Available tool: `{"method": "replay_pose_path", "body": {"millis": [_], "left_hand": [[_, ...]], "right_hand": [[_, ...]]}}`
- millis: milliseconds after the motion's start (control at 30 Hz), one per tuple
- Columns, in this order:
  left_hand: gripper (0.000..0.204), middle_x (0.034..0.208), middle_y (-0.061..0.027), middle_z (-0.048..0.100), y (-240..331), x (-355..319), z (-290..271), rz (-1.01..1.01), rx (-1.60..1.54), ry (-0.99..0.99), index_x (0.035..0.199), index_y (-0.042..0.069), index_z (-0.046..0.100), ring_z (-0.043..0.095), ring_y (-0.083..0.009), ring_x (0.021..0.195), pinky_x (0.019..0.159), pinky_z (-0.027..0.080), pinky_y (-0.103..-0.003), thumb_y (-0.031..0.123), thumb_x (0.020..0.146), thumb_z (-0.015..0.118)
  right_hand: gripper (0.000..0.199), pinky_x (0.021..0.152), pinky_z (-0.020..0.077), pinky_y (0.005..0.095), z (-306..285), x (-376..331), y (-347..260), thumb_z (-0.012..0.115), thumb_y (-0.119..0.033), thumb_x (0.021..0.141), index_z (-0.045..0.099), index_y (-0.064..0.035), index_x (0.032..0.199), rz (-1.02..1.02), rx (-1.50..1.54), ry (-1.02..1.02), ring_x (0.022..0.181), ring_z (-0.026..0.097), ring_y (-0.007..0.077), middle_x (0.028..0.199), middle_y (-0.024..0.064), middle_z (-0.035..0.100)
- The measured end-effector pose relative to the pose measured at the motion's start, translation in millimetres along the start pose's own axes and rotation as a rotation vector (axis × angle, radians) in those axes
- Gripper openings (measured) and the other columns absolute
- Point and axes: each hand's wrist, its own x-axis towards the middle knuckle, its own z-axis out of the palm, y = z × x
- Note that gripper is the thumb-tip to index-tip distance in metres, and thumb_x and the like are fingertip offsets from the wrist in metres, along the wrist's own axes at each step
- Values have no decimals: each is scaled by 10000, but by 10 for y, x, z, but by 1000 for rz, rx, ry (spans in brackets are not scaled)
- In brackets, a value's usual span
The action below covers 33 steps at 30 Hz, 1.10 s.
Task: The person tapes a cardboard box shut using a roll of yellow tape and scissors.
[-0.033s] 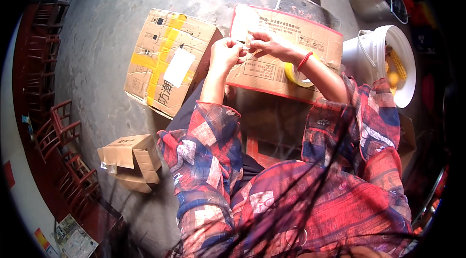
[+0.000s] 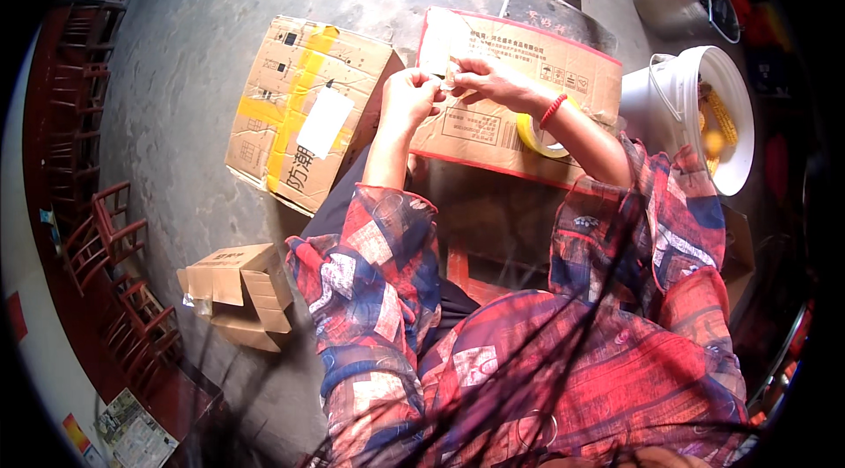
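Both hands meet above the far left part of a red-edged cardboard box (image 2: 581, 54) lying in front of me. My left hand (image 2: 411, 98) is closed, thumb and fingertips pinched together. Opposite it, my right hand (image 2: 497, 83), with a red beaded bracelet at the wrist, also pinches. A small pale and brown piece (image 2: 451, 74) shows between the fingertips; I cannot make out what it is. Under my right forearm a roll of yellow tape (image 2: 528, 134) rests on the box, partly hidden by the arm.
To the left stands a carton (image 2: 264, 98) crossed with yellow tape. A small open carton (image 2: 255, 292) sits on the floor nearer me. On the right are a white bucket (image 2: 687, 81) with corn cobs (image 2: 722, 120) and a metal pot (image 2: 669, 6). Wooden chairs (image 2: 119, 222) line the left.
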Motion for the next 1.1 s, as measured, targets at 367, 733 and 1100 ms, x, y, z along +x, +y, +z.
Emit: {"method": "replay_pose_path", "body": {"millis": [367,733,1100], "left_hand": [[152,694,-91,663,113,-47,23,284,288,81,780,21,683,623,-112,631,591,486,-254,138,685,705],[148,767,-179,612,125,-136,205,321,683,324,783,34,580,602,-330,736,661,475,-405,178,745,577],[122,829,-164,619,9,-20,179,276,563,352,827,38,578,599,-330,807,715,470,-417,142,763,569]], "right_hand": [[281,779,404,211,-122,28,8,561,-204,869,542,-24,1085,-73,-205,-62,879,483,52,952,-17,559],[194,684,423,272,-17,69,77,555,-194,848,549,-2,864,-251,-314,29,746,494,104,772,39,573],[202,683,402,227,-49,63,-27,544,-190,870,533,-1,938,-105,-381,-29,756,449,61,810,-25,513]]}}
